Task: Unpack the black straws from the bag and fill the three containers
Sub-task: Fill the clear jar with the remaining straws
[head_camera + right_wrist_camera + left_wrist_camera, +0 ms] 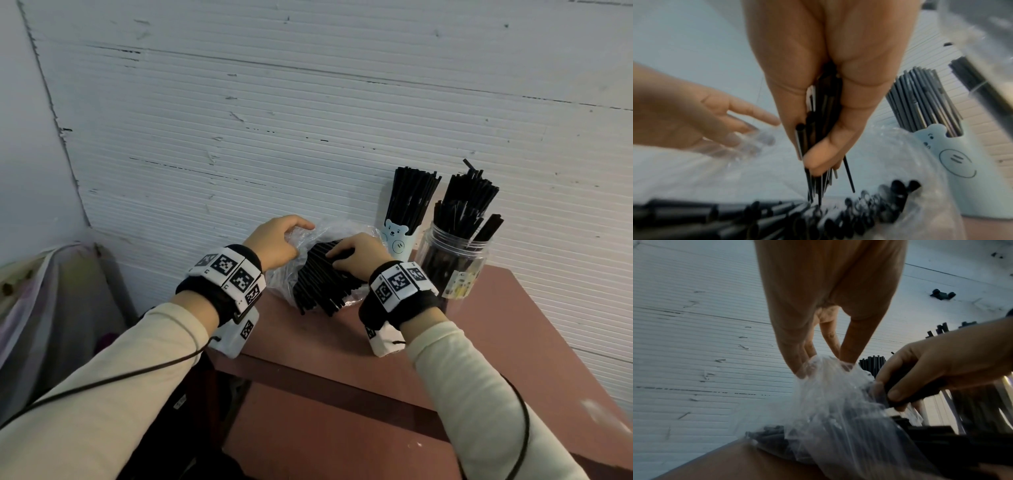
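**Work surface and room: straw bag at the wall edge of the table**

The work surface is a reddish-brown table (462, 342) with a matt top, set against a white wall (308, 102) of fine horizontal ribs. The ribbing carries dark scuffs and short scratches. At the left, the ribbed wall meets a plain pale wall at a corner. Below that corner, beside the table, lies a heap of light cloth (44, 308).

The clear plastic bag (329, 233) lies on the table near the wall, crumpled and open. The black straws (318, 284) lie in it in a loose bundle, their near ends projecting toward the person.

The left hand (274, 245) pinches the bag's upper edge between thumb and fingers and lifts the film. The right hand (358, 255) reaches into the bag, fingers and thumb curled around a small bunch of straws.

To the right of the bag stands a pale blue cup with a bear face (399, 241), close to the wall and packed with upright straws. Just beside it stands a clear jar (452, 267), also holding straws. A third container is not identifiable in any view.
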